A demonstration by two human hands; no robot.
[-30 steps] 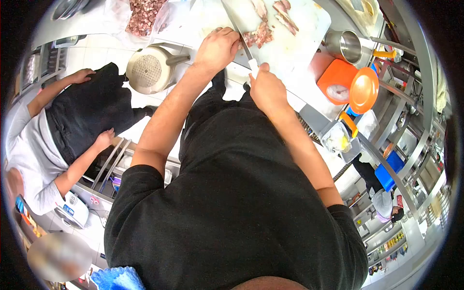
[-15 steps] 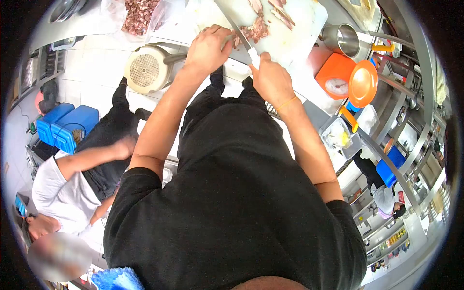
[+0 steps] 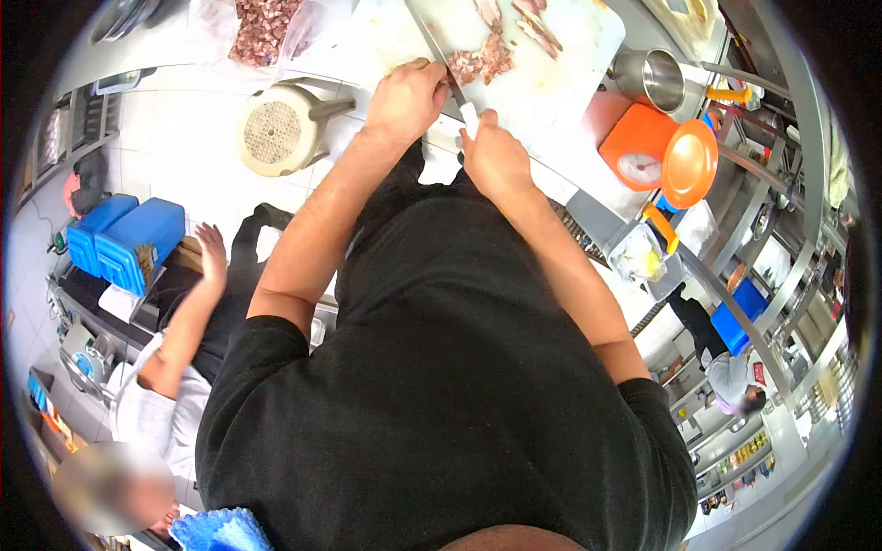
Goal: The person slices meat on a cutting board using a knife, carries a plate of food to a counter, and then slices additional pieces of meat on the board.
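In the head camera's view, a long steel knife with a white handle ran between a bare left hand and a ragged heap of chopped pink-and-brown meat on a smooth white cutting board. The blade's long axis pointed away from the wearer and slanted left, its tip beyond the frame. The heap lay close along the blade's right side; the left fingertips, on the other side, were the nearer to it.

The right hand was wrapped around the handle, fingers folded tight. The left fingers were bent and drawn together beside the steel; whether they held or touched anything could not be told.

Farther out on the board lay marbled, uneven meat strips, pale along their edges. Left of the board, a thin, crinkled clear plastic bag surrounded small reddish meat cubes. To the right stood a shiny cylindrical steel pot and a boxy orange scale with a round dial. A co-worker's hand was raised at left, well apart from the blade.
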